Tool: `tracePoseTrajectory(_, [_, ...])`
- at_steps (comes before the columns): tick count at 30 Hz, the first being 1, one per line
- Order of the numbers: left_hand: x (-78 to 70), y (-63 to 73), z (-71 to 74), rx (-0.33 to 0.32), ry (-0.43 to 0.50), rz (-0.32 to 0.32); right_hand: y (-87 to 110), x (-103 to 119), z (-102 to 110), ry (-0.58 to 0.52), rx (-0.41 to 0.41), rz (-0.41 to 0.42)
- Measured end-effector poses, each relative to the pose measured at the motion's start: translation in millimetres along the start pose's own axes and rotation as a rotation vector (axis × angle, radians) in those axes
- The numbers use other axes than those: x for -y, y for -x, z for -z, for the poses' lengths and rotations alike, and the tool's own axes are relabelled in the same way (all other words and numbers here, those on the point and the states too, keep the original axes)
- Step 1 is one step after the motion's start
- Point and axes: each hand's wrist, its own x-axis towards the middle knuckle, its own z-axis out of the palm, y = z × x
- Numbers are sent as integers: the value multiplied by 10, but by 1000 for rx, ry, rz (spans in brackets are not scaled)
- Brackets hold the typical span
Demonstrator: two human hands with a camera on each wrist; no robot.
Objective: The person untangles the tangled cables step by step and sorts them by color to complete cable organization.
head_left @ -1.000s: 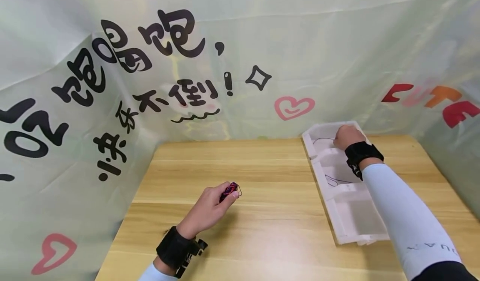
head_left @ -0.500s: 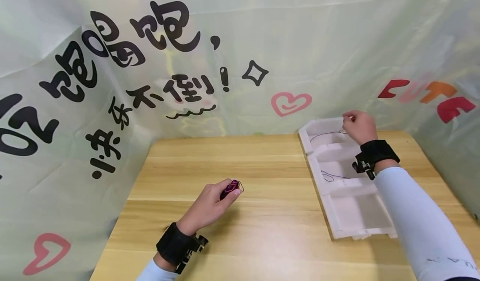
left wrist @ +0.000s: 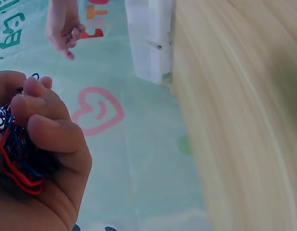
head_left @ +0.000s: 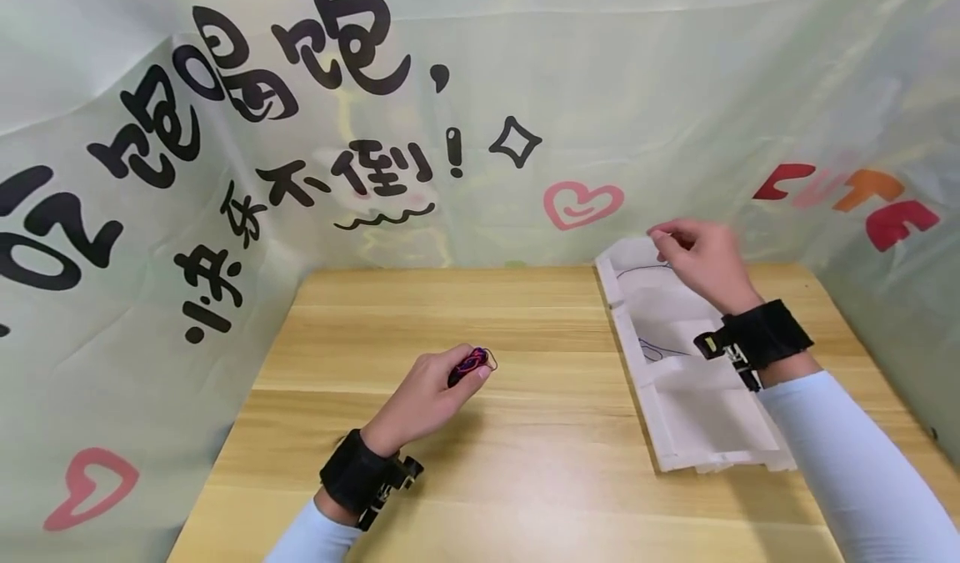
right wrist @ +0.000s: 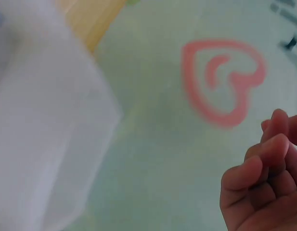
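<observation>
In the head view my left hand [head_left: 420,400] holds a tangled bundle of thin wires [head_left: 468,365] above the table, a small loop poking out past the thumb. Red, blue and black strands [left wrist: 24,166] show inside its curled fingers in the left wrist view. My right hand [head_left: 708,264] hovers over the far end of a white divided tray [head_left: 649,413]. Its fingers [right wrist: 242,175] are loosely bent, and nothing shows between them. A dark wire [head_left: 637,269] lies across the far compartment below that hand, and another looped wire [head_left: 651,349] is in the middle compartment.
The tray's near compartment [head_left: 720,421] shows its bare white floor. A wooden table [head_left: 450,480] carries everything. Printed fabric sheets [head_left: 480,71] stand up behind the table and along both sides.
My right hand has risen from inside the far compartment, swung right, then shifted back left, its fingers loosening. My left hand still grips the wire bundle, nearly in place. The head view has shifted slightly.
</observation>
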Motion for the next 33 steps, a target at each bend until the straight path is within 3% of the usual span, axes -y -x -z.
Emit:
tracePoseTrajectory(11, [-126, -99, -8, 40, 21, -52, 403, 851, -351, -112, 226, 388])
tracePoseTrajectory(19, [-254, -154, -18, 94, 13, -67, 659, 1273, -569, -186, 367, 594])
tracePoseTrajectory(22, [-280, -181, -28, 89, -22, -99, 691, 1367, -630, -157, 387, 601])
tracePoseTrajectory(29, [-300, -188, -40, 77, -93, -182, 707, 1409, -725, -136, 481, 494])
tracePoseTrajectory(33, [-303, -178, -40, 70, -167, -219, 722, 1407, -743, -95, 481, 526])
